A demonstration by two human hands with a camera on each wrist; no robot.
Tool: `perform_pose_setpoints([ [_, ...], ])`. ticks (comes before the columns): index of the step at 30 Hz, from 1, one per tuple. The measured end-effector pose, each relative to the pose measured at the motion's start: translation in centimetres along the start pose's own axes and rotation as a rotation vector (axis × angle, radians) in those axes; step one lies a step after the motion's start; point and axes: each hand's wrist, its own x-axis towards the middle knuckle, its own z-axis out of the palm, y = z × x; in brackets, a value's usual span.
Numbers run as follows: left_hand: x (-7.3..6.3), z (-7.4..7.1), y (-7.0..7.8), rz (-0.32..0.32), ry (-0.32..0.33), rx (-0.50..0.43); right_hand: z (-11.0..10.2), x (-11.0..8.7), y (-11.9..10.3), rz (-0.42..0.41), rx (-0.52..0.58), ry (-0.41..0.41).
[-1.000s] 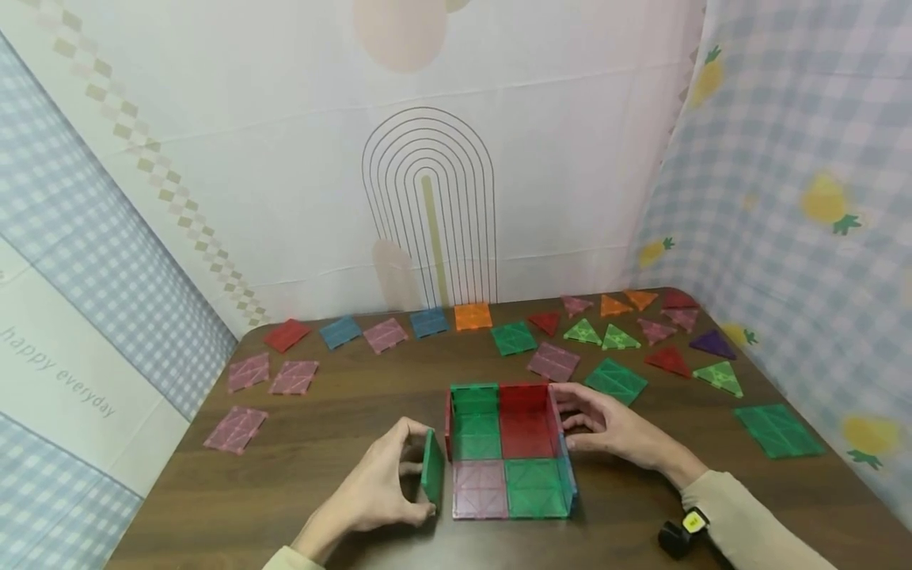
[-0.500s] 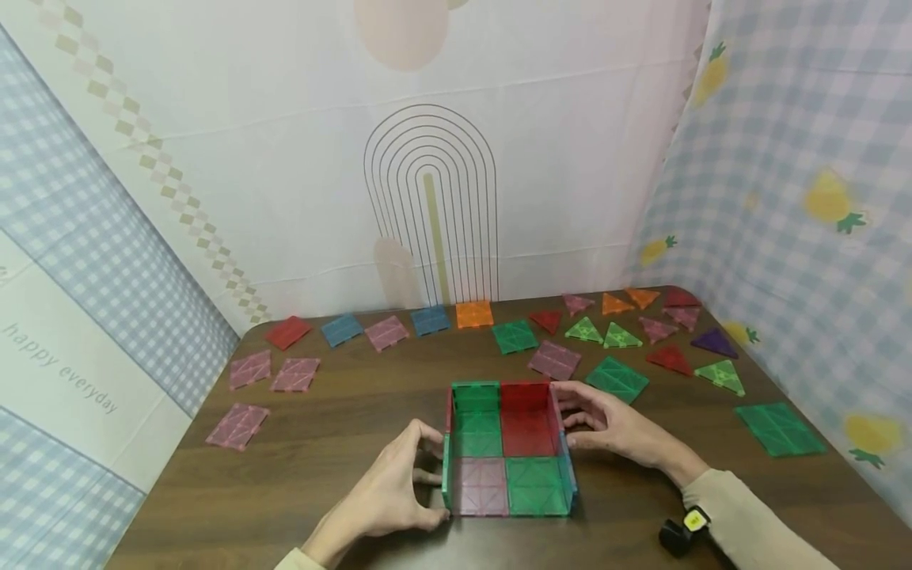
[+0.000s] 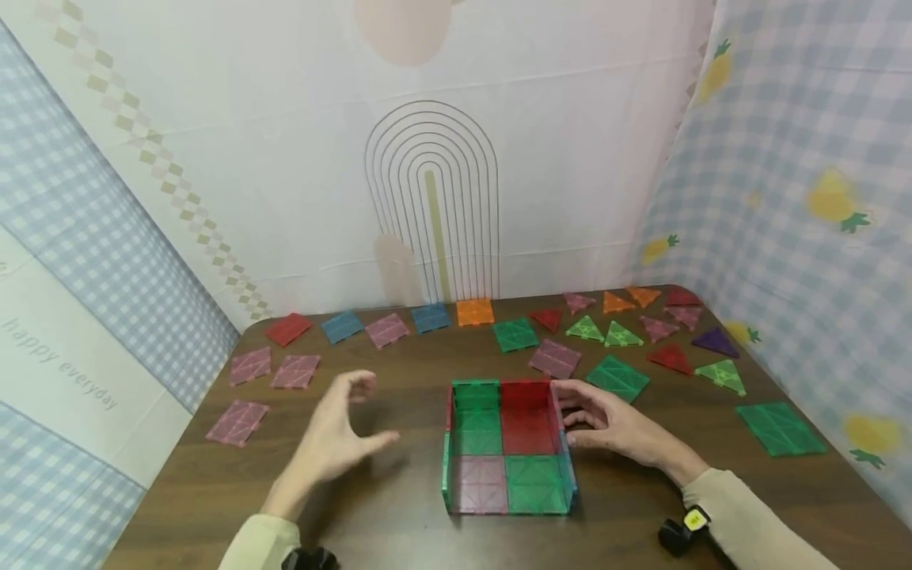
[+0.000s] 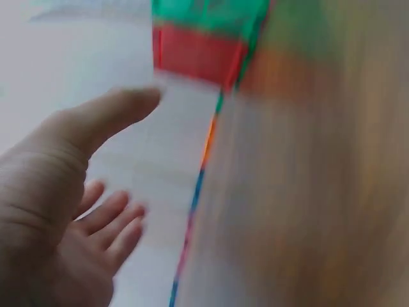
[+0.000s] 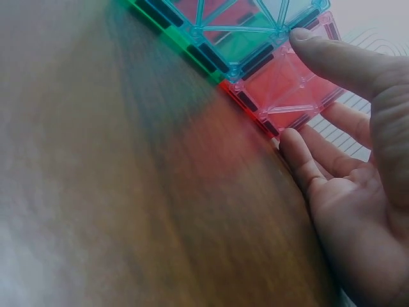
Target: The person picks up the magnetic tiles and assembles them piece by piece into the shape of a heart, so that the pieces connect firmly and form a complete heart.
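Note:
An open-topped box of translucent magnetic tiles point(image 3: 483, 484) stands on the table. Its floor has green, red and pink squares; tiles stand upright along the left, back and right sides, and the near side has no wall. My right hand point(image 3: 606, 419) holds the box at its back right corner. In the right wrist view, the thumb touches near the joint of the blue tile point(image 5: 246, 38) and the pink tile point(image 5: 287, 86), with bent fingers at the pink tile's far edge. My left hand point(image 3: 335, 435) is off to the left of the box, thumb and fingers spread apart, holding nothing.
Pink square tiles point(image 3: 238, 422) lie at the left of the table. Several squares, including an orange tile point(image 3: 475, 312), line the back. Triangles such as a purple one point(image 3: 716, 342) are spread at the back right, with a large green tile point(image 3: 780, 429) near the right edge.
My left hand brought a green tile against the box's left side, where it now stands as the near part of that wall. It let go and moved away leftward. The right hand stayed put.

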Motion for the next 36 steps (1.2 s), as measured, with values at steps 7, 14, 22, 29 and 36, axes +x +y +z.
perform_pose_setpoints([
  [7, 1.9, -3.4, -6.7, -0.213, 0.356, 0.199, -0.1, 0.0, 0.2, -0.003, 0.002, 0.003],
  [14, 2.5, -5.0, -9.8, -0.425, 0.354, 0.298, 0.2, -0.2, 0.3, 0.024, 0.007, 0.005],
  [22, 2.5, -5.3, -10.5, -0.506, 0.315, 0.344, 0.0, -0.1, 0.1, 0.022, 0.000, 0.012],
  [29, 2.8, -5.3, -9.8, -0.485, 0.294, 0.369, 0.0, 0.0, 0.1, 0.026, -0.008, 0.014],
  [36, 3.3, -4.6, -8.3, -0.508, 0.204, 0.316, 0.0, 0.0, 0.0, 0.028, -0.016, 0.015],
])
